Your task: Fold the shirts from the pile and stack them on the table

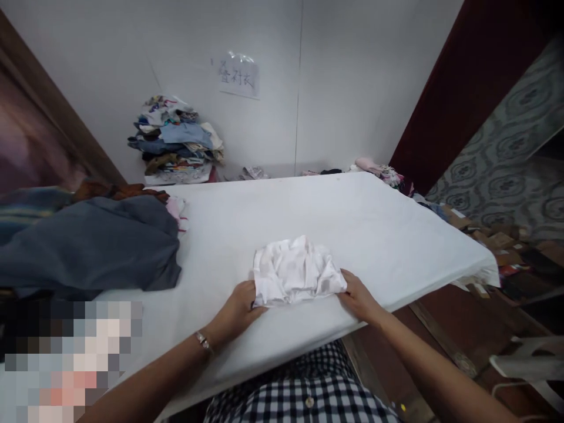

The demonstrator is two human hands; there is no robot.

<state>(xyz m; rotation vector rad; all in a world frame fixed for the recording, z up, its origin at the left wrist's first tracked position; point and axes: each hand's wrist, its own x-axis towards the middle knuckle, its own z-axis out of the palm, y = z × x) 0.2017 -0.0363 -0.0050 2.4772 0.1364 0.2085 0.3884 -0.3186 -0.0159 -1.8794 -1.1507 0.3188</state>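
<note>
A crumpled, roughly folded white garment (296, 271) lies near the front edge of a table covered in white cloth (365, 229). My left hand (238, 308) grips the garment's near left corner, fingers curled under its edge; a bracelet shows on that wrist. My right hand (359, 296) holds the near right corner, fingers tucked under the fabric. Both hands rest on the table surface.
A heap of dark blue-grey clothes (92, 247) covers the table's left side. A stack of mixed garments (176, 144) stands against the back wall under a paper sign (238, 76). More clothes (381, 171) lie at the far right corner. Cardboard pieces (497, 241) litter the floor at right.
</note>
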